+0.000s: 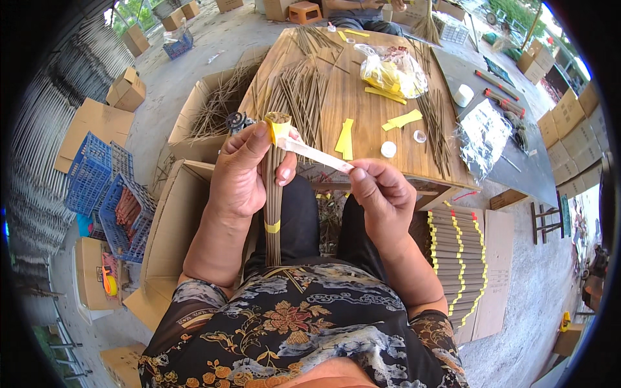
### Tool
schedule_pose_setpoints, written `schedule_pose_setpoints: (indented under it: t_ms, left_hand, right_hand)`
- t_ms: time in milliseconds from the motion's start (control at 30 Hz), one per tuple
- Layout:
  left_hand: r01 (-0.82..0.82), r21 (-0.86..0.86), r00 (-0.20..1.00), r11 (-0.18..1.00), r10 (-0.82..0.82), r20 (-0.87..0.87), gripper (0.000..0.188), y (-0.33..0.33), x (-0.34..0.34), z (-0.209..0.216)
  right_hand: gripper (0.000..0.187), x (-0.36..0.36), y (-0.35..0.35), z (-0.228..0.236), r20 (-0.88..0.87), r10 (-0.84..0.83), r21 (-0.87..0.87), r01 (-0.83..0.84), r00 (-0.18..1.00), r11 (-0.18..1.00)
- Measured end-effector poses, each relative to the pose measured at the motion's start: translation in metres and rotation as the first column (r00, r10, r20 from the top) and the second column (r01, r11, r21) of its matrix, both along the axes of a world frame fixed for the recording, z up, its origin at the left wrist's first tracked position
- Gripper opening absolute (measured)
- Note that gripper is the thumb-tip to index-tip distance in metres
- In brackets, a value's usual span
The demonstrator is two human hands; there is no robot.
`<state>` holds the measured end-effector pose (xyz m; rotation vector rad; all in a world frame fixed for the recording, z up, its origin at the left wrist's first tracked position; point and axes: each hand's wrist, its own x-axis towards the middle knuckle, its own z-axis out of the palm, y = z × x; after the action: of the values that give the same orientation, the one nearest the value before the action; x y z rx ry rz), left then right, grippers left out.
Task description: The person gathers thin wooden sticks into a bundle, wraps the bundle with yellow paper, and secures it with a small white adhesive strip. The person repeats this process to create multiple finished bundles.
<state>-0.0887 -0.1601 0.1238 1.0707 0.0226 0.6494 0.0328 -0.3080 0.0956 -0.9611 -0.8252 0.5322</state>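
Observation:
My left hand is wrapped round the upper part of a bundle of brown incense sticks. The bundle stands upright over my lap, with a yellow paper band lower down and more yellow paper round its top end. From that top a pale, taut strip runs to my right hand, which pinches its far end between thumb and fingers. Whether the strip is tape or a rubber band I cannot tell. On the table, loose yellow paper strips and loose incense sticks lie beyond my hands.
The wooden table also bears a plastic bag of yellow strips and a small white tub. Banded bundles lie on cardboard at the right. Cardboard boxes and blue crates stand left. Another person sits across the table.

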Motion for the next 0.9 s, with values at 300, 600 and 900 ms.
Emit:
schedule_pose_setpoints:
  t_ms: [300,600,900]
  left_hand:
    - [0.004,-0.020,1.000,1.000,-0.005,-0.015,0.041,-0.001,0.002,0.002]
    - [-0.010,-0.032,0.999,0.999,0.009,-0.035,0.042,-0.001,0.003,-0.002]
    - [-0.017,-0.014,0.999,1.000,0.017,-0.036,0.043,-0.001,0.005,0.002]
  right_hand:
    - [0.013,0.005,0.003,-0.001,-0.114,0.053,0.003,-0.053,0.992,0.999]
    - [0.013,0.006,0.003,-0.001,-0.098,0.021,0.025,-0.018,0.995,1.000]
    - [0.014,0.010,-0.001,-0.004,-0.050,0.096,0.011,-0.095,0.994,0.995]
